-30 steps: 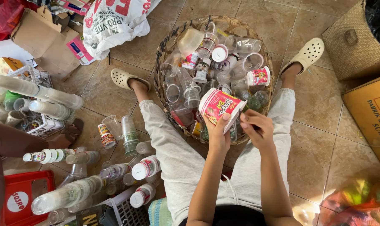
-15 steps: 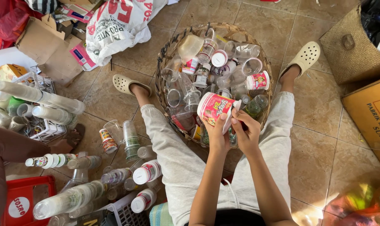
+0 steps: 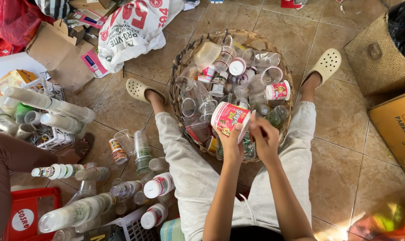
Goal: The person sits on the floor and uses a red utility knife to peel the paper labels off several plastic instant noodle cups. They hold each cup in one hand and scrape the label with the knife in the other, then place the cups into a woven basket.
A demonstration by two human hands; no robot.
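While sitting over the round woven basket [image 3: 181, 67] of clear plastic cups:
Left hand [image 3: 231, 145]: I am gripping a red-and-white printed plastic cup [image 3: 229, 118], tilted above the basket.
Right hand [image 3: 264, 139]: I am pinching its rim, fingertips pressed together.

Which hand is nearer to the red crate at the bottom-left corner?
Left. The left hand grips the printed cup over the basket; the right hand, beside it, is farther from the red crate.

L hand [image 3: 232, 143] fingers curled in grip, R hand [image 3: 264, 137] fingers pinching, forearms extended fwd.
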